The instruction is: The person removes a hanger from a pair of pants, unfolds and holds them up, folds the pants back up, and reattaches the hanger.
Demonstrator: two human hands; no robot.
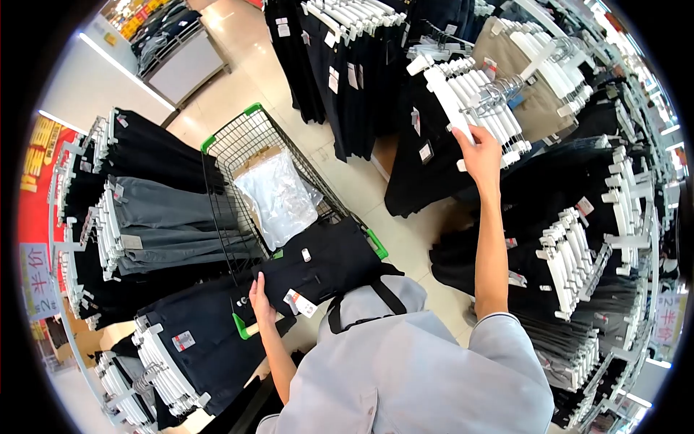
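Note:
My right hand (480, 155) is raised at the upper right, its fingers closed on a white hanger (450, 98) at the front of a row of hangers with black trousers (412, 170). My left hand (262, 298) touches dark folded trousers (325, 253) that lie across the near end of a shopping cart (340, 206). A white and red tag (300, 303) hangs from these trousers beside the left hand. The left fingers are partly hidden, and their grip is unclear. Inside the cart lies a clear plastic package (278, 199).
Racks of grey trousers (170, 217) and dark trousers (210, 347) stand at the left. More hangers (567, 264) with dark clothes fill the right side. Beige trousers (531, 101) hang beyond my right hand. A tiled floor (238, 65) runs between the racks.

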